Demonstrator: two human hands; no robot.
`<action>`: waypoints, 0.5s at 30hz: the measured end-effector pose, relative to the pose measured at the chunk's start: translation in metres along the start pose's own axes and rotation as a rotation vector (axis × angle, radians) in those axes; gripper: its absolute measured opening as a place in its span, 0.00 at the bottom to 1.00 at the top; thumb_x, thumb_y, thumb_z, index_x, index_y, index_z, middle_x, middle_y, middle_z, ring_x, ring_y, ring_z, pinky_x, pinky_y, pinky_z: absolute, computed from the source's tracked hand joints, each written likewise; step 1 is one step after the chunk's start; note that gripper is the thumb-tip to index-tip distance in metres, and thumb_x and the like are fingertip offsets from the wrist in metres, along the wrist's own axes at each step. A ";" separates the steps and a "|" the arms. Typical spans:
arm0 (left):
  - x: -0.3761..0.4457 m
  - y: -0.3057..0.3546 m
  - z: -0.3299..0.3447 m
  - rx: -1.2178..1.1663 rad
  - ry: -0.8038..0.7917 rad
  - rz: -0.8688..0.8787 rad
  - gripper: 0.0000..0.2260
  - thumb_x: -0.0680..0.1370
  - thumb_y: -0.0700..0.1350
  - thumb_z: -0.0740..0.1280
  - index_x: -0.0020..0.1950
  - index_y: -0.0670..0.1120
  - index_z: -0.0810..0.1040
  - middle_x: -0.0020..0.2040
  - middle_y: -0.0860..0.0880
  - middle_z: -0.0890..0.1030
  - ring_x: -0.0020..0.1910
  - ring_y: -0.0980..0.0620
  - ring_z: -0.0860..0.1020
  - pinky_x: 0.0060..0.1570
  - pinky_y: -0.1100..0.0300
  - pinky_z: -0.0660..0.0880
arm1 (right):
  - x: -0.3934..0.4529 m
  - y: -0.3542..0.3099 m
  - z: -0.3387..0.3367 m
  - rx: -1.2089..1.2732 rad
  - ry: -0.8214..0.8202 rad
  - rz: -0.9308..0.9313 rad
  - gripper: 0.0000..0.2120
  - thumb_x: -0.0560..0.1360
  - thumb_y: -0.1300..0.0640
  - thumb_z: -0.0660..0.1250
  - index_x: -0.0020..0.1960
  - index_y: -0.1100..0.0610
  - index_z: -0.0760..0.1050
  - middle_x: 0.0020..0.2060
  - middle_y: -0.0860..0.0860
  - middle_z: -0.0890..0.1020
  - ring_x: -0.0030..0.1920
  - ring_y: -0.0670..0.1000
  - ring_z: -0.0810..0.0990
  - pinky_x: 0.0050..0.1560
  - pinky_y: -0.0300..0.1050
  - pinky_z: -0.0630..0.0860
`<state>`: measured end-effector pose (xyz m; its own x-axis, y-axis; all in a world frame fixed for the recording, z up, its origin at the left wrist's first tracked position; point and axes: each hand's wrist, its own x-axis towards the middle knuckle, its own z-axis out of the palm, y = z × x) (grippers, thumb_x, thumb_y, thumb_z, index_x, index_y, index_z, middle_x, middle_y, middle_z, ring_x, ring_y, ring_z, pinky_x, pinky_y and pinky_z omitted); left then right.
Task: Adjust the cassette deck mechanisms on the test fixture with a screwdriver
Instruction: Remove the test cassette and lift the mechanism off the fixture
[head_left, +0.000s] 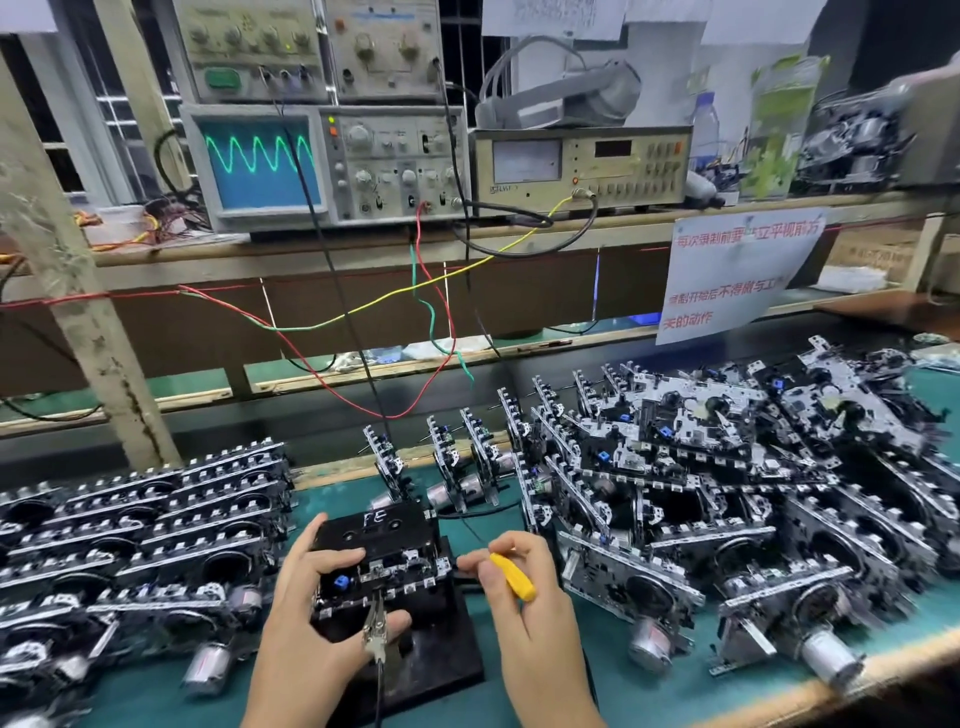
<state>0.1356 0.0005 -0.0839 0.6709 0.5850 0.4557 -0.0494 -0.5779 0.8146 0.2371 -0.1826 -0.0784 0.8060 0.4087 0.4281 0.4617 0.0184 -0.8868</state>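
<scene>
Green-topped bench (457, 670), scope (260, 161) up at 11 o'clock showing a sine wave. Left hand (317, 613) wraps around the cassette deck mechanism (379, 561) on the black test fixture (441, 660) at 6 o'clock. Right hand (524, 587) pinches a yellow screwdriver (511, 574) just beside it.

Head view: bench evenly and brightly lit from above, soft shadows only; glowing green trace on the oscilloscope screen (258, 161); glare on the hanging paper notice (737, 273); wide-angle bowing at edges; corners and right shelf smeared, centre reasonably sharp.
</scene>
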 end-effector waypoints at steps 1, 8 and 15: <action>0.000 0.000 0.000 -0.004 0.000 -0.004 0.34 0.53 0.65 0.79 0.58 0.63 0.78 0.76 0.68 0.64 0.73 0.61 0.67 0.69 0.47 0.66 | 0.000 -0.001 -0.001 -0.002 0.005 0.005 0.03 0.81 0.43 0.58 0.54 0.35 0.68 0.51 0.38 0.85 0.56 0.41 0.82 0.56 0.39 0.75; -0.002 0.007 -0.001 -0.012 -0.004 -0.023 0.31 0.53 0.63 0.79 0.55 0.64 0.78 0.75 0.70 0.62 0.72 0.72 0.63 0.68 0.51 0.65 | 0.000 -0.007 -0.002 -0.059 0.026 -0.013 0.09 0.82 0.45 0.57 0.50 0.42 0.75 0.47 0.36 0.86 0.34 0.34 0.77 0.40 0.38 0.66; -0.002 0.009 -0.002 0.003 -0.006 -0.020 0.30 0.53 0.63 0.80 0.54 0.65 0.77 0.75 0.70 0.63 0.70 0.75 0.62 0.66 0.53 0.64 | -0.001 -0.013 -0.001 -0.059 -0.020 0.020 0.05 0.79 0.40 0.61 0.50 0.38 0.73 0.52 0.38 0.84 0.40 0.38 0.77 0.45 0.41 0.71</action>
<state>0.1323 -0.0054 -0.0768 0.6764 0.5927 0.4372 -0.0338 -0.5680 0.8223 0.2311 -0.1844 -0.0673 0.8079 0.4265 0.4067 0.4674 -0.0434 -0.8830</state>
